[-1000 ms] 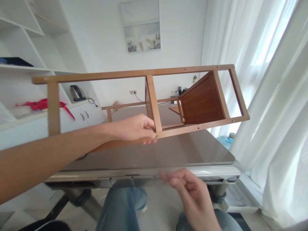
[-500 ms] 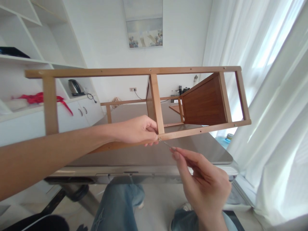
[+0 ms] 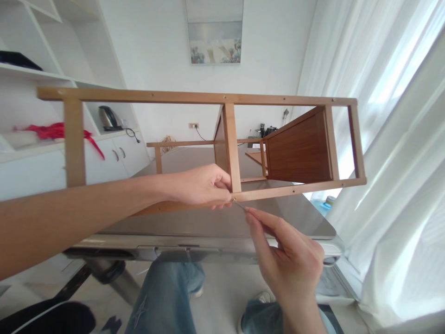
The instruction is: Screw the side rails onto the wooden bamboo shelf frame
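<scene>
A wooden shelf unit (image 3: 264, 192) lies on its side across a grey table (image 3: 278, 215), with its open frame facing me. My left hand (image 3: 208, 185) is closed around the lower rail, at the joint with the middle crosspiece (image 3: 232, 148). Just beside its fingertips a small screw (image 3: 234, 200) sits in the rail. In a pinch of thumb and forefinger, my right hand (image 3: 287, 253) holds a thin metal hex key (image 3: 240, 205). Its tip meets the screw head; whether it is seated inside cannot be made out.
A brown panel (image 3: 301, 148) fills the shelf unit's right section. White curtains (image 3: 392, 185) hang at the right. Behind on the left, white cabinets (image 3: 100, 162) carry a kettle (image 3: 108, 118) and red cloth (image 3: 52, 131). My legs (image 3: 163, 297) are below the table edge.
My right hand has brought the hex key up and left, from just short of the screw to its head. The left hand keeps its hold on the rail. The view has shifted slightly.
</scene>
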`<state>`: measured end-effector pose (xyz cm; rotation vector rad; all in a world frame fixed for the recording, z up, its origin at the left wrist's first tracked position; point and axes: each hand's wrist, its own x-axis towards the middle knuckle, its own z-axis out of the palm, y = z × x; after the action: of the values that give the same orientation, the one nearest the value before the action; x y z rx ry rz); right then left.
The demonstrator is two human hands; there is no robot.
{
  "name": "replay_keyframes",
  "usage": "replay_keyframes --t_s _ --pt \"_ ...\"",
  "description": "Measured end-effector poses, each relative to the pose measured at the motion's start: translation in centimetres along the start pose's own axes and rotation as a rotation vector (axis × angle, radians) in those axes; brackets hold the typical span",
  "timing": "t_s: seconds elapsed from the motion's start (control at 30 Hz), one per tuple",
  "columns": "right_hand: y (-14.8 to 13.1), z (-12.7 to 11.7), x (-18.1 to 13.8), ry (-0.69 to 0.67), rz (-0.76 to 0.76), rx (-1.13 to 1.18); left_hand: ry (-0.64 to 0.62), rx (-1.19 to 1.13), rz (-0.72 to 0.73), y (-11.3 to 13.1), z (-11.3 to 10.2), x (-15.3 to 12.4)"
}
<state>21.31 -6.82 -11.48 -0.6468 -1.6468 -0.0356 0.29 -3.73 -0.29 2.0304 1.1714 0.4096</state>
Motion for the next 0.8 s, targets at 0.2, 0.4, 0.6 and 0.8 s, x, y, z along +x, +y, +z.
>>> replay_keyframes --t_s 0.2,0.4,0.6,0.8 --pt "0.0 0.0 0.0 -0.001 -0.041 -0.036 0.001 -0.01 -0.006 0.1 0.0 0.0" --pt "-0.9 -0.4 0.7 -0.04 -0.138 -0.121 0.006 -0.009 0.0 -0.1 0.0 0.1" --pt "-2.3 -0.9 1.7 -0.128 -0.211 -0.25 -0.001 0.001 0.005 -0.3 0.1 0.2" --pt "-2.8 -0.8 2.3 -0.139 -0.191 -0.278 -0.008 -0.022 0.018 -0.3 0.2 0.2"
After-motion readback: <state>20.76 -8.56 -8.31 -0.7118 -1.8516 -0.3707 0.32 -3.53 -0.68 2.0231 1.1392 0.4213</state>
